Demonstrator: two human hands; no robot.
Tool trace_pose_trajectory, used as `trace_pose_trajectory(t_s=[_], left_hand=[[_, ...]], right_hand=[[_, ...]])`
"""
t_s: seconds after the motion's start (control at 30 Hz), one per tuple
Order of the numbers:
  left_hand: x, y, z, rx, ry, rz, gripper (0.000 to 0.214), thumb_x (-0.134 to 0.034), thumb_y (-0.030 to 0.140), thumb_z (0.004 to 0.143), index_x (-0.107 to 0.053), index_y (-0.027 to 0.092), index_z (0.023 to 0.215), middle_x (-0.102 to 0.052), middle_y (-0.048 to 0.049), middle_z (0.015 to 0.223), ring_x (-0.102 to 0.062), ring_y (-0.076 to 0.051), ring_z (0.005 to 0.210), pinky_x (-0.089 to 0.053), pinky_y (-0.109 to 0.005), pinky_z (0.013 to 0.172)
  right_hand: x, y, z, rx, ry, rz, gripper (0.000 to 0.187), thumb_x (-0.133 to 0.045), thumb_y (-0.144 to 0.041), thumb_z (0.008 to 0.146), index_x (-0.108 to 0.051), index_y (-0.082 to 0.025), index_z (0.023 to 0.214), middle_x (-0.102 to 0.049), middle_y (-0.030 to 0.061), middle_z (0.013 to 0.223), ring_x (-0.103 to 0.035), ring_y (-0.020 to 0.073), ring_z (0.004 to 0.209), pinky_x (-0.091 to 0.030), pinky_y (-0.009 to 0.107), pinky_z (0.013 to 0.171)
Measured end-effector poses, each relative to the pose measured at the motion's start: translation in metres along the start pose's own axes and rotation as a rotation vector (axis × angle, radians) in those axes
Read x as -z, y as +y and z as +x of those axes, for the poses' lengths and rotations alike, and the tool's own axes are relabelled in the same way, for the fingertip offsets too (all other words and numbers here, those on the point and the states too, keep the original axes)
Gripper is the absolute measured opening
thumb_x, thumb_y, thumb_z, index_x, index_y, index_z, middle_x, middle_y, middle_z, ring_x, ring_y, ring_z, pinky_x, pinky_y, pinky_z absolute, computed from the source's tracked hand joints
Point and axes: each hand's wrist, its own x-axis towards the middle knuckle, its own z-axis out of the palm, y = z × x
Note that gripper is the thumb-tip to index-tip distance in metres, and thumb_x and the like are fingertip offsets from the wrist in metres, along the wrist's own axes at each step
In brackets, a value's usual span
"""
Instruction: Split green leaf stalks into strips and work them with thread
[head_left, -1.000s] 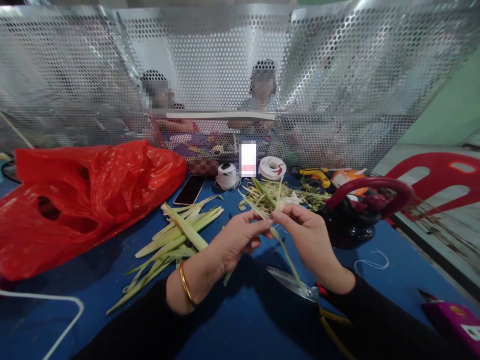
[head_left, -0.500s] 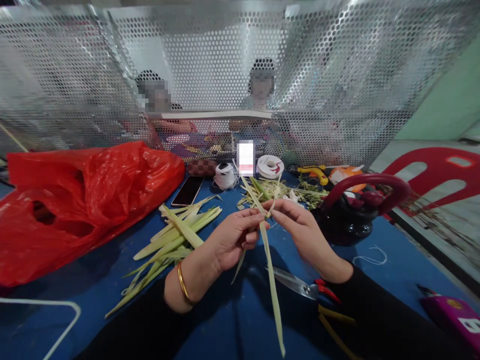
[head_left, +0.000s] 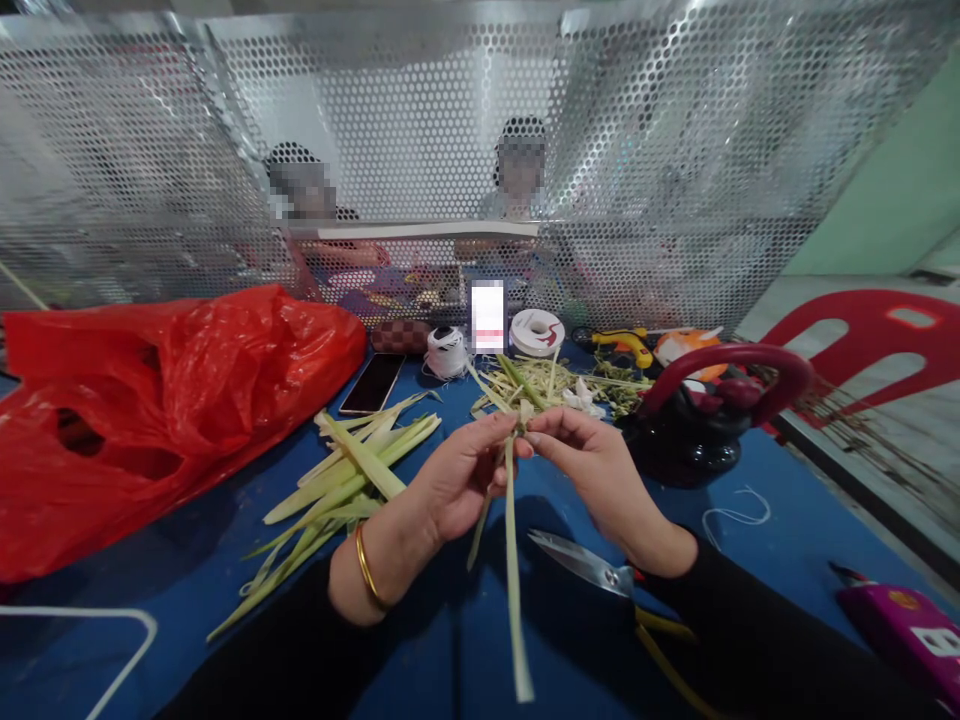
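Between my hands is a knotted or folded piece of pale green leaf strips (head_left: pixel 514 560), one long end hanging down toward me and others pointing away. My left hand (head_left: pixel 461 480) pinches it at the crossing, thumb on top. My right hand (head_left: pixel 600 480) has its thumb and fingers closed at the same crossing from the other side; the fingertips partly hide the strips. Below my right hand lie scissors (head_left: pixel 581 562) with red and yellow handles, partly under my sleeve. A pile of flat green leaf strips (head_left: pixel 360 465) lies left of my left hand.
A red plastic bag (head_left: pixel 225 390) fills the left side. Behind my hands are a phone (head_left: pixel 373 384), a white thread spool (head_left: pixel 447 352), a ribbon roll (head_left: pixel 537 332) and plant scraps (head_left: pixel 622 385). A dark red-handled pot (head_left: pixel 690 440) stands right. Two people sit behind a perforated metal screen (head_left: pixel 420 120).
The hanging strip has swung left and now drops nearly straight down. My right fingers have shifted slightly down and left at the crossing. The view has shifted slightly.
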Motion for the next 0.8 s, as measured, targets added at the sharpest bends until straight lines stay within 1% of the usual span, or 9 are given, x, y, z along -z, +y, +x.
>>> trace_pose_trajectory(t_s=[0.07,0.13,0.23,0.33,0.43,0.53,0.6,0.73,0.8], left_hand=[[0.000,0.000,-0.001,-0.013,0.017,0.076,0.018,-0.072,0.024,0.073,-0.060,0.012,0.072,-0.057,0.0024,0.057,-0.043,-0.001,0.040,-0.033,-0.012,0.038],[0.001,0.000,-0.001,-0.039,0.055,0.164,0.018,-0.075,0.022,0.069,-0.061,0.011,0.072,-0.059,0.0017,0.059,-0.044,-0.001,0.041,-0.031,-0.012,0.038],[0.003,-0.003,0.000,-0.126,0.147,0.290,0.018,-0.075,0.021,0.068,-0.060,0.012,0.070,-0.063,-0.0001,0.061,-0.044,-0.001,0.040,-0.026,-0.013,0.037],[0.004,-0.005,0.001,-0.206,0.226,0.385,0.018,-0.073,0.022,0.069,-0.059,0.012,0.069,-0.065,-0.0012,0.060,-0.045,-0.002,0.039,-0.025,-0.014,0.037],[0.004,-0.002,0.001,-0.154,0.217,0.400,0.018,-0.073,0.023,0.070,-0.060,0.012,0.069,-0.064,-0.0008,0.060,-0.046,-0.002,0.039,-0.025,-0.015,0.038],[0.003,0.002,0.000,-0.050,0.135,0.365,0.019,-0.072,0.027,0.072,-0.061,0.012,0.072,-0.064,0.0000,0.063,-0.046,-0.002,0.040,-0.024,-0.016,0.038],[0.003,0.003,0.000,-0.038,0.117,0.380,0.018,-0.072,0.028,0.072,-0.062,0.012,0.072,-0.063,0.0004,0.064,-0.045,-0.002,0.041,-0.024,-0.016,0.038],[0.001,0.003,-0.001,-0.073,0.181,0.471,0.017,-0.071,0.025,0.073,-0.062,0.012,0.068,-0.064,0.0002,0.062,-0.045,-0.001,0.041,-0.025,-0.016,0.039],[0.000,0.001,-0.002,-0.056,0.194,0.521,0.017,-0.071,0.026,0.073,-0.062,0.012,0.068,-0.065,-0.0002,0.063,-0.046,-0.002,0.041,-0.026,-0.016,0.040]], right_hand=[[0.000,-0.001,-0.001,0.009,-0.006,-0.047,0.013,-0.071,-0.029,0.071,-0.065,-0.018,0.069,-0.066,-0.0004,0.066,-0.057,0.0131,0.062,-0.045,0.027,0.062],[0.001,-0.002,-0.001,0.006,-0.006,-0.091,0.013,-0.069,-0.028,0.071,-0.064,-0.018,0.066,-0.064,-0.0009,0.062,-0.055,0.0125,0.059,-0.043,0.026,0.058],[0.001,-0.003,-0.003,0.034,0.002,-0.200,0.013,-0.068,-0.028,0.071,-0.063,-0.018,0.064,-0.060,-0.0018,0.059,-0.050,0.0117,0.055,-0.039,0.024,0.053],[0.001,-0.004,-0.004,0.102,0.010,-0.318,0.014,-0.065,-0.027,0.073,-0.062,-0.017,0.063,-0.059,-0.0013,0.059,-0.050,0.0121,0.057,-0.039,0.025,0.054],[0.003,-0.004,-0.005,0.135,0.004,-0.398,0.014,-0.063,-0.026,0.075,-0.062,-0.018,0.065,-0.061,-0.0005,0.061,-0.052,0.0131,0.059,-0.040,0.026,0.057],[0.004,-0.004,-0.005,0.105,0.006,-0.407,0.015,-0.064,-0.028,0.074,-0.061,-0.018,0.063,-0.060,-0.0008,0.061,-0.050,0.0134,0.060,-0.040,0.026,0.057],[0.004,-0.005,-0.004,0.072,0.004,-0.375,0.017,-0.065,-0.030,0.073,-0.060,-0.018,0.062,-0.059,-0.0010,0.060,-0.049,0.0131,0.059,-0.039,0.026,0.057],[0.008,-0.010,-0.002,-0.011,-0.095,-0.238,0.020,-0.062,-0.035,0.076,-0.062,-0.018,0.066,-0.060,0.0002,0.061,-0.052,0.0139,0.058,-0.041,0.027,0.056],[0.011,-0.013,0.001,0.068,-0.024,-0.245,0.020,-0.060,-0.036,0.079,-0.064,-0.018,0.074,-0.064,0.0022,0.069,-0.056,0.0161,0.066,-0.044,0.029,0.062]])
